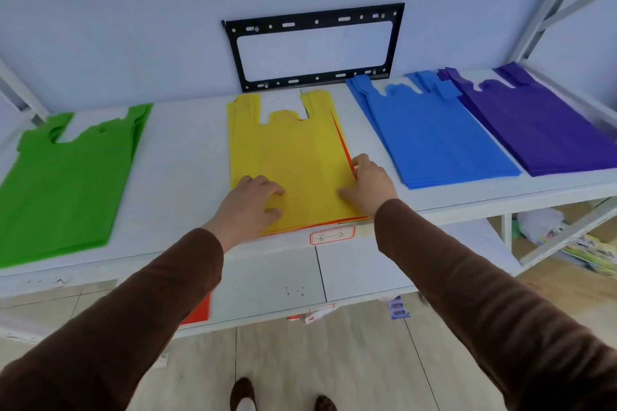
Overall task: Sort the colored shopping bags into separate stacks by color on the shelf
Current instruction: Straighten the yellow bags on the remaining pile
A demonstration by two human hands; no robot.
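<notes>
Lying flat at the far left of the white metal shelf (187, 157), the stack of green non-woven vest-style shopping bags (66, 183) has its handles pointing toward the pale wall, and its near edge reaches the shelf's front lip. A bare strip of shelf separates it from the middle pile.

The middle pile is a stack of yellow non-woven shopping bags (293, 160), also handles-back, with a thin line of orange-red bag (344, 147) showing along its right edge and under its near edge. The left hand (248, 202), in a brown sleeve (133, 327), rests on the yellow stack's near left corner with its fingers lightly bent and spread on the top bag; this grip lies apart, pressing and not clasping anything. The right hand (367, 187) sits at the stack's near right corner, thumb on top of the yellow bag and fingers curled at the right edge where the orange-red layer shows; this grip is clamped on the edge of the yellow stack. Just in front of the pile, a white label with a red border (331, 234) is stuck on the shelf's front lip.

Behind the yellow stack a black rectangular metal bracket (314, 47) is fixed to the wall.

Right of the hands lies a stack of light blue non-woven shopping bags (434, 140), angled slightly. Its far right handle overlaps the stack of dark purple non-woven shopping bags (541, 130), which ends the row at the shelf's right side.
</notes>
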